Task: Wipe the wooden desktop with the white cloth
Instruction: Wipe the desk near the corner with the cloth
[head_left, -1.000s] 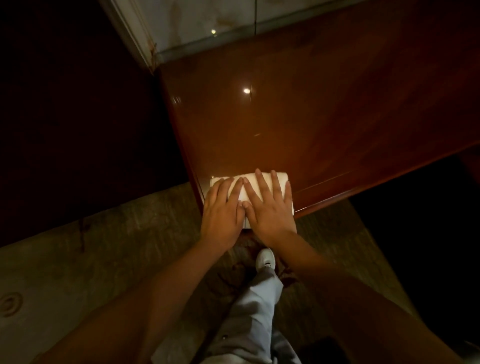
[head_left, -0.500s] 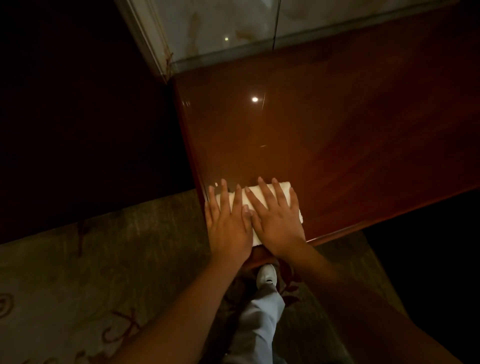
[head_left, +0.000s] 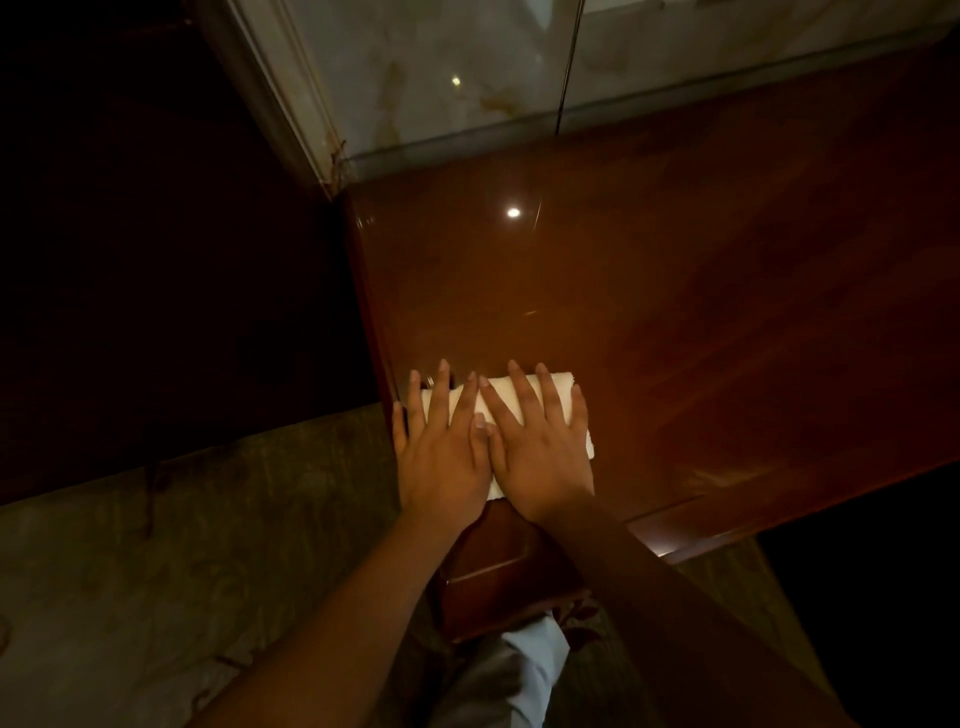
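Now, since a second ago, the flat left hand (head_left: 441, 457) and right hand (head_left: 540, 457) have pushed the white cloth (head_left: 558, 387) inward from the desktop (head_left: 675, 312) near-left corner, so a stroke seems begun. Both spread palms press it; cloth lies beneath them, showing past the right fingertips.

The shiny reddish-brown wooden desktop (head_left: 675, 322) holds one thing: a folded white cloth (head_left: 563, 387), lying near its front left corner.

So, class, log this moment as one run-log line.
step: wiping | left hand: flat on cloth | right hand: flat on cloth | cloth: folded, desktop near left corner
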